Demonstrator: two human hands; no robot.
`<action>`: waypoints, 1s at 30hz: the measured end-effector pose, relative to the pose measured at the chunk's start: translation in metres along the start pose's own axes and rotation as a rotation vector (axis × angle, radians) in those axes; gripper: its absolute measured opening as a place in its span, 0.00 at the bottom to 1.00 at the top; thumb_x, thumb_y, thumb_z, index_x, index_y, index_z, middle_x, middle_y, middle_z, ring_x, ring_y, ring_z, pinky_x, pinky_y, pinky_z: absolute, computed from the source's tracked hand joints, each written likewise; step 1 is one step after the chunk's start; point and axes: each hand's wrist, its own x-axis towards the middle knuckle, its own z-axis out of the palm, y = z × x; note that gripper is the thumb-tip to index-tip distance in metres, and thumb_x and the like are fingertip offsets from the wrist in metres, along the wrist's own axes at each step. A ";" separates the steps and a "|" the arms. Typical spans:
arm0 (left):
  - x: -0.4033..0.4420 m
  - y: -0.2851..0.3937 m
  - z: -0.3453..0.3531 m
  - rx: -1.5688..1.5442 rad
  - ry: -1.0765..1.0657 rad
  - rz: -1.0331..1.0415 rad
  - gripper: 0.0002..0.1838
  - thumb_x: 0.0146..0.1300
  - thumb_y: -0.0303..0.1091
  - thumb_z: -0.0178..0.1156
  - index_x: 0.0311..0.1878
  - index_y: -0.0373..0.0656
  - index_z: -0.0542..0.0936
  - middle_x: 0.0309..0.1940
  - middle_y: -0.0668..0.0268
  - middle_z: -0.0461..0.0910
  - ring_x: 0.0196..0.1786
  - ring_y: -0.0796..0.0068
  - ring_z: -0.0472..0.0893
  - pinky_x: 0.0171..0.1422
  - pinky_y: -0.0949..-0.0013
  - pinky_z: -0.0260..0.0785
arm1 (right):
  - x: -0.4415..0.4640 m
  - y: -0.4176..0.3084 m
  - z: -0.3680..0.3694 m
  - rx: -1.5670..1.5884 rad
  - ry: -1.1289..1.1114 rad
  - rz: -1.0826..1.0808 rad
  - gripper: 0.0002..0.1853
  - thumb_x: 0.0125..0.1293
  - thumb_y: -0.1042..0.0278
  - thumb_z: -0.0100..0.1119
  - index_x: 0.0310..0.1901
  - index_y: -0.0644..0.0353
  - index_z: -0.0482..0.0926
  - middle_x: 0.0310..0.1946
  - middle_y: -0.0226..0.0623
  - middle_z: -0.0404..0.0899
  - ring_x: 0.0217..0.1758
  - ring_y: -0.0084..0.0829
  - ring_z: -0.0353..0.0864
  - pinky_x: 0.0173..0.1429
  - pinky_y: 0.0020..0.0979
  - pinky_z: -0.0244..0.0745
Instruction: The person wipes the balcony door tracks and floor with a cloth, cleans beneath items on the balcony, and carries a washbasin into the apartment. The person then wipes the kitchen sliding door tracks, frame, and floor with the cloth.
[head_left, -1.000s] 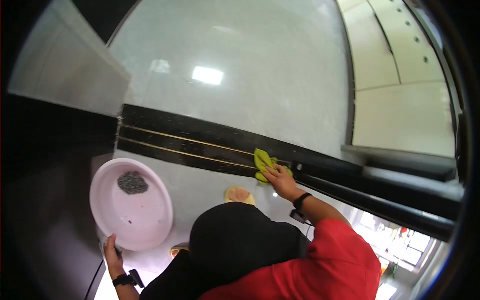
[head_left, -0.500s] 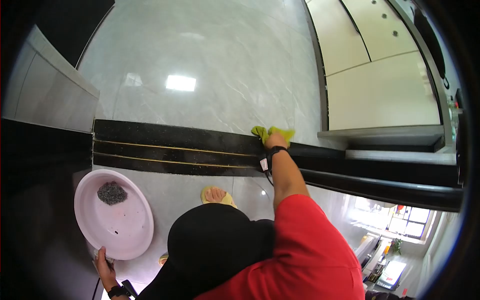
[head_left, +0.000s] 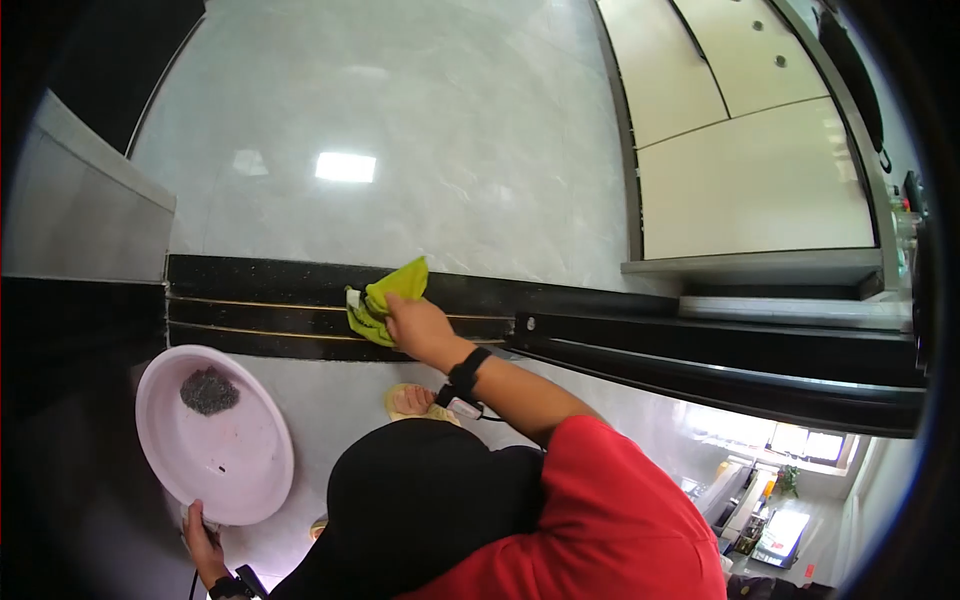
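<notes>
My right hand (head_left: 418,325) grips a yellow-green cloth (head_left: 400,285), bunched and partly hanging loose. The cloth is over the black door-sill track (head_left: 270,305) with its two gold rails; whether it presses on the track I cannot tell. At the lower left, my left hand (head_left: 203,545) is closed on the near rim of a pale pink basin (head_left: 235,460), which it holds tilted. Inside the basin lies a dark grey scouring pad (head_left: 209,391), along with a small dark speck.
Beyond the track stretches a glossy grey tiled floor (head_left: 450,130). A black sliding door frame (head_left: 720,365) runs along the right, below cream cabinets (head_left: 750,190). My foot in a yellow slipper (head_left: 412,400) stands just behind the track. A dark panel (head_left: 70,400) is at left.
My right hand has carried the cloth leftward along the track, from near the door frame to the track's middle. My left hand keeps hold of the basin. The view has shifted slightly.
</notes>
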 end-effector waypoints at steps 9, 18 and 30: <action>0.001 -0.006 -0.006 0.001 -0.101 0.074 0.23 0.61 0.36 0.60 0.58 0.38 0.72 0.50 0.63 0.78 0.53 0.69 0.77 0.59 0.66 0.68 | -0.023 0.141 0.005 0.043 0.197 0.386 0.29 0.62 0.53 0.56 0.62 0.58 0.68 0.62 0.57 0.66 0.63 0.57 0.66 0.64 0.52 0.63; -0.006 -0.001 0.003 0.015 -0.035 -0.001 0.23 0.61 0.36 0.60 0.58 0.39 0.73 0.50 0.64 0.78 0.52 0.69 0.77 0.58 0.65 0.69 | 0.035 0.003 0.033 0.073 0.389 -0.117 0.37 0.59 0.51 0.63 0.67 0.57 0.63 0.66 0.51 0.62 0.67 0.58 0.59 0.68 0.51 0.57; -0.004 -0.011 0.004 0.031 -0.036 0.080 0.19 0.59 0.40 0.62 0.52 0.43 0.77 0.42 0.69 0.81 0.41 0.75 0.82 0.39 0.73 0.76 | 0.130 -0.106 0.018 -0.003 0.219 -0.448 0.24 0.58 0.49 0.62 0.53 0.53 0.75 0.43 0.37 0.75 0.50 0.43 0.71 0.49 0.42 0.72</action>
